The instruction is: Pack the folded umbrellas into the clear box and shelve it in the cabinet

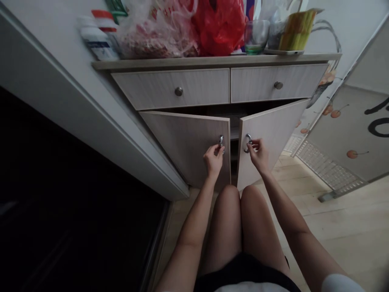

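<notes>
A pale wood-grain cabinet stands in front of me with its two lower doors partly open. My left hand [214,158] is closed on the metal handle [221,140] of the left cabinet door [185,142]. The metal handle [249,137] of the right cabinet door [276,129] is pinched in my right hand [259,154]. That right door stands further out than the left one. Between the doors a dark gap [234,152] shows shelf edges; what lies inside is too dark to make out.
Two closed drawers [200,87] sit above the doors. On the cabinet top [182,63] are white bottles [99,42], a clear plastic bag [158,38], a red bag [220,28], a glass [256,36] and a yellow packet [296,30]. A cherry-patterned panel [349,121] stands at right. My knees are close to the doors.
</notes>
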A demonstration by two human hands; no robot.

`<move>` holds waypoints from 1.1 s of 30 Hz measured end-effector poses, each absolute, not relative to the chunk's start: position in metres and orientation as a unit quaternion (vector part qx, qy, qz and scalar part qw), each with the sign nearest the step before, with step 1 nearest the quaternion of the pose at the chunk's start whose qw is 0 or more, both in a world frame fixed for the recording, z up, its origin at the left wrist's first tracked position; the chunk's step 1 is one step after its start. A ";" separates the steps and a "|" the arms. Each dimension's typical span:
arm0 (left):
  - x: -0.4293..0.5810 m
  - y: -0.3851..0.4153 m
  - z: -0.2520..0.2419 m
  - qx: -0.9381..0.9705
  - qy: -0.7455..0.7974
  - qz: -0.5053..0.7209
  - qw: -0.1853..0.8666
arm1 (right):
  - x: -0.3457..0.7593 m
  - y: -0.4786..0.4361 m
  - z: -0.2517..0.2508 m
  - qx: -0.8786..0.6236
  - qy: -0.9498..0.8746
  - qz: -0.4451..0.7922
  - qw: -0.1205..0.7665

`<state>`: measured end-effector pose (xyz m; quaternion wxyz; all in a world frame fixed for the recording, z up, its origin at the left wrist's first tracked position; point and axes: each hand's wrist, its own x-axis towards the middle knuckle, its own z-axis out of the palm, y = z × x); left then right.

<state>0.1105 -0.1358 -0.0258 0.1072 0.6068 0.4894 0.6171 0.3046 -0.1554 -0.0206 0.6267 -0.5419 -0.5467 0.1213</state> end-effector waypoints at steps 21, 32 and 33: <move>0.143 -0.046 0.000 0.620 0.589 0.504 0.122 | 0.269 -0.038 -0.023 -0.536 -0.583 0.064 0.607; 0.145 -0.030 -0.004 0.624 0.567 0.525 0.117 | 0.266 -0.028 -0.015 -0.576 -0.573 0.083 0.576; 0.144 -0.031 -0.004 0.628 0.565 0.521 0.123 | 0.266 -0.028 -0.014 -0.577 -0.572 0.089 0.576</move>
